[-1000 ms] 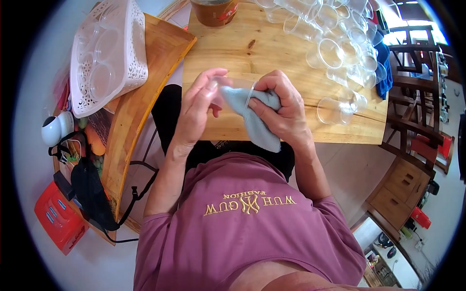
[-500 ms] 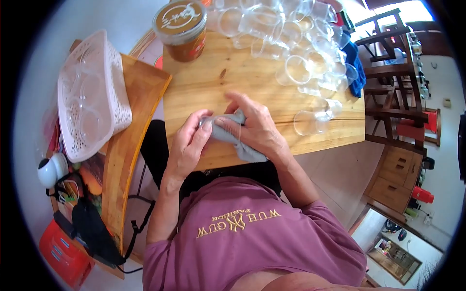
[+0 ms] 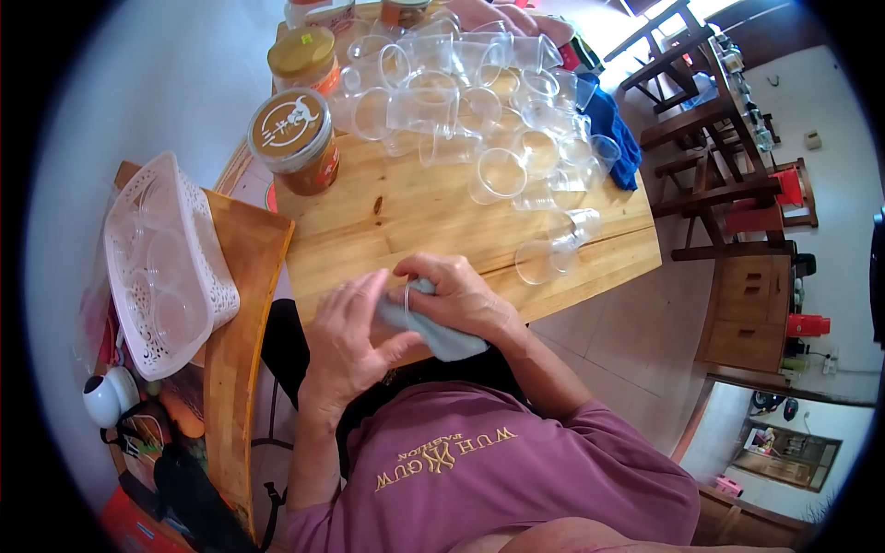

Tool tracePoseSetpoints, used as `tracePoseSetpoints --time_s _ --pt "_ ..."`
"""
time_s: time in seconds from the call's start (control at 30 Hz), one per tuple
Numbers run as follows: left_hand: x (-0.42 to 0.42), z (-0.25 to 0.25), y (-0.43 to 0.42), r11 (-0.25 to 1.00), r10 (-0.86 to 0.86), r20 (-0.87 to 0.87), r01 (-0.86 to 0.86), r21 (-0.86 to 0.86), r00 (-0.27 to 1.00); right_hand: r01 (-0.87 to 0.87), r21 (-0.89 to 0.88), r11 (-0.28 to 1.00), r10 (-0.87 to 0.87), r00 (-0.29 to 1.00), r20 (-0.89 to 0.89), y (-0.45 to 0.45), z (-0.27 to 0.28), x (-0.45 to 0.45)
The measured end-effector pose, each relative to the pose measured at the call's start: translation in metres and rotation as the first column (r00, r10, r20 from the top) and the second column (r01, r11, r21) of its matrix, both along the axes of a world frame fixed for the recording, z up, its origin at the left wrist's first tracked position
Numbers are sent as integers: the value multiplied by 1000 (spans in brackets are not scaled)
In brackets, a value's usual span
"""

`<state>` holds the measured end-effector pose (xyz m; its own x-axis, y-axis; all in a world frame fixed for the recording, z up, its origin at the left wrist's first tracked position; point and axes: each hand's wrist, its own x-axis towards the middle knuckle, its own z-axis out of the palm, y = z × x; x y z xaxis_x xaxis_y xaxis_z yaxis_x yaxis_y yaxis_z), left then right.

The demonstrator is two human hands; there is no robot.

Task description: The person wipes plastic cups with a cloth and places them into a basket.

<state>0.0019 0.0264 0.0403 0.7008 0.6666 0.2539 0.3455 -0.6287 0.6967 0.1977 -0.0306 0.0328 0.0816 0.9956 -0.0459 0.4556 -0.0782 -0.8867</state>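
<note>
A light blue cloth (image 3: pixel 444 339) is in my right hand (image 3: pixel 458 300), partly pushed inside a clear plastic cup (image 3: pixel 407 304) whose rim shows beside my thumb. My right fingers wrap round cup and cloth. At the cup's other end is my left hand (image 3: pixel 348 339), its fingers apart and curved round the cup; how firmly they touch it is unclear. Both hands are over the near edge of the wooden table (image 3: pixel 346 253). Many clear cups (image 3: pixel 499 175) lie in a heap farther back, and a few more (image 3: pixel 544 261) lie on their sides at the right.
Lidded brown tubs (image 3: pixel 297 138) stand at the table's back left. A blue cloth (image 3: pixel 612 134) hangs at the right edge. On a wooden surface at the left sits a white perforated basket (image 3: pixel 207 267) with clear cups inside. Another person's hand or arm (image 3: pixel 493 15) shows at the far side.
The view has shifted, showing more of the table's far side. My left hand has spread from its earlier pinch near the cup's end. The cloth and cup remain in my right hand.
</note>
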Motion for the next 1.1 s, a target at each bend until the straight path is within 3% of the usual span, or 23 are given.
tracePoseSetpoints --time_s 0.07,0.17,0.3,0.4,0.43,0.47,0.5,0.53,0.57,0.6,0.63,0.7,0.73,0.77,0.83,0.87,0.93,1.07,1.1 --pt "9 6 -3 994 -106 -63 106 2 992 -97 24 995 97 995 18 0 -2 0" --pt "13 6 -1 984 -134 -54 126 -127 990 -98 -18 995 99 993 65 -2 -2 3" --pt "15 1 -6 982 -95 -9 93 -163 995 -82 -9 997 83 996 43 -8 7 5" --pt "3 -6 -4 994 -55 -37 52 -96 998 31 24 999 -31 999 16 -12 4 13" --pt "-4 -6 -1 965 -24 -14 19 -262 1000 106 43 993 -105 994 -36 -13 4 15" --pt "-8 -7 -1 906 15 -1 -14 -424 1000 218 173 960 -217 976 -23 -14 4 15" --pt "-8 -13 -2 898 24 -19 -30 -439 1000 312 207 927 -312 949 -32 -15 5 17" --pt "-7 -25 -1 796 122 254 58 -602 959 386 245 889 -385 921 -57 -17 10 19" --pt "-10 -33 -1 679 282 470 172 -714 836 462 232 856 -426 885 -190 -17 15 17" --pt "-9 -29 -1 635 377 462 139 -760 803 544 133 828 -451 788 -419 -16 20 9" --pt "-1 -25 1 595 468 458 114 -796 756 529 190 827 -406 796 -449 -15 29 2" --pt "12 -31 2 429 611 512 290 -855 604 464 366 807 -417 886 -205 -14 34 -14" --pt "23 -21 1 311 675 459 342 -887 578 308 475 824 -306 948 -84 -12 31 -17" --pt "28 -15 -2 255 678 487 445 -858 550 136 565 814 -199 979 50 -9 29 -19" --pt "37 -11 -6 222 691 508 517 -826 514 82 598 797 -156 985 72 -3 27 -25" --pt "34 -16 -3 223 697 505 516 -827 509 142 599 788 -211 976 47 -2 20 -20" --pt "26 -27 1 71 643 582 717 -693 498 274 517 811 -318 948 -2 -2 19 -14" --pt "27 -22 -5 8 667 491 654 -757 560 337 422 842 -311 941 -133 0 4 -12" --pt "27 -28 -5 -46 677 511 724 -688 529 334 419 844 -307 942 -133 -1 5 -15"
